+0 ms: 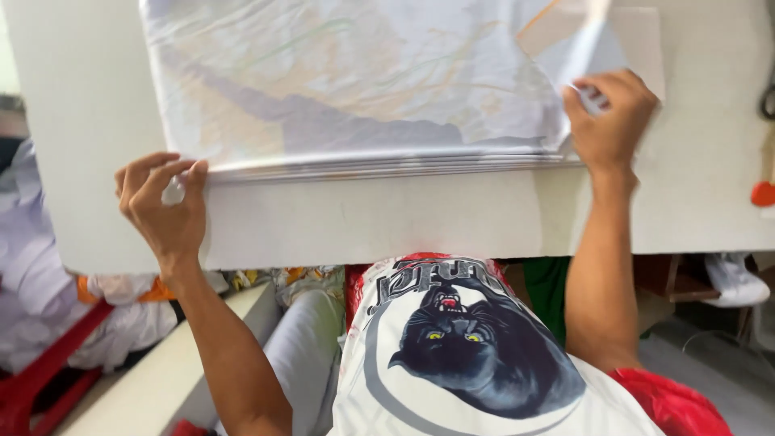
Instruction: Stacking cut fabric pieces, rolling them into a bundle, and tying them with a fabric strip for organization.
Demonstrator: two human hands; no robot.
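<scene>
My left hand (165, 211) & right hand (607, 121) each pinch a near corner of the top sheet (363, 81) on the printed-fabric stack (387, 165), which lies flat on the white worktop (363, 222).

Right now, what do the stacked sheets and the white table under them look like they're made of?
The stacked sheets look like thin, glossy film or coated paper: they shine, wrinkle softly, and faint print shows through. The top sheet lifts limply where the right hand pinches its corner. The left hand pinches the stack's near corner. The white table looks like matte painted board, though it could be laminate.
</scene>
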